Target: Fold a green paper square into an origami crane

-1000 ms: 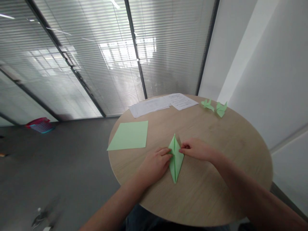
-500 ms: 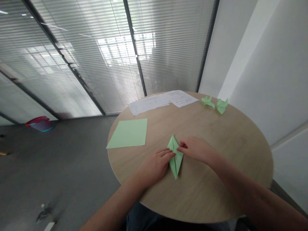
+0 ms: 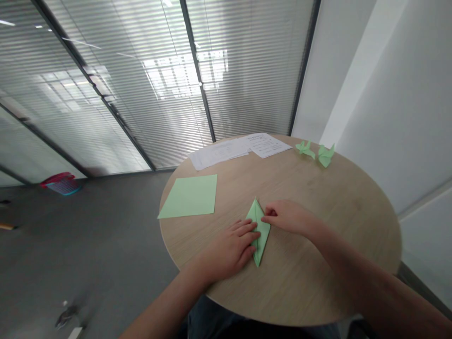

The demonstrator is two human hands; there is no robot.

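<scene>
A light green sheet of origami paper, folded into a narrow diamond, lies flat on the table with a crease down its middle. My left hand rests across its left side, fingers spread and pressing on the paper. At the upper right edge, my right hand is closed in a pinch, with thumb and curled fingers at the paper's side corner. The left corner of the diamond is hidden under my left fingers.
A flat green square sheet lies on the left of the round wooden table. Printed white papers are at the back. Two folded green paper figures stand at the back right. A basket sits on the floor, far left.
My left hand has slid slightly down the diamond and its fingers have spread wider, covering more of the lower left. My right hand stays at the right edge.
</scene>
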